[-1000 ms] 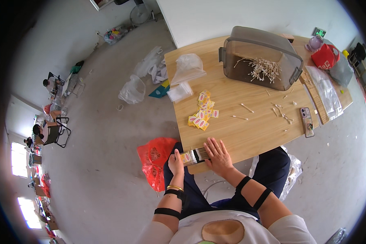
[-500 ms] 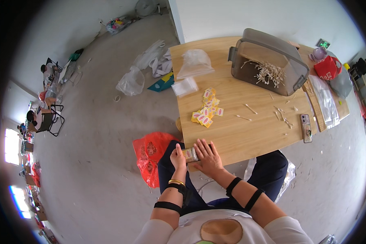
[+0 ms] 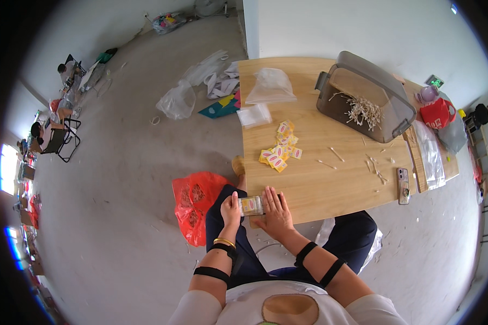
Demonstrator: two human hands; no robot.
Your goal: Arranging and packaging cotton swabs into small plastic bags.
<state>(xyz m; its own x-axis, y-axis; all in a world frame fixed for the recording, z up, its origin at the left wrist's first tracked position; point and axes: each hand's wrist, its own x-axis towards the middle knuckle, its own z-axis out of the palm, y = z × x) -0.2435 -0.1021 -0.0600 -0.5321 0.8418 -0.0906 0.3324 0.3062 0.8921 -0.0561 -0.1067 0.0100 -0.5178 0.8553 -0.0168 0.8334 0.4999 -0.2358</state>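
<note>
Left hand (image 3: 231, 208) pinches a small yellow-and-white packet (image 3: 250, 205) at the near edge of the bench (image 3: 331, 179); right hand (image 3: 277, 212) lies spread flat beside it, touching.

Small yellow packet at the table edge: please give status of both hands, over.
Left hand grips small yellow packet at wooden table edge. Right hand flat beside it, fingers spread. Pile of yellow packets further up.
</note>
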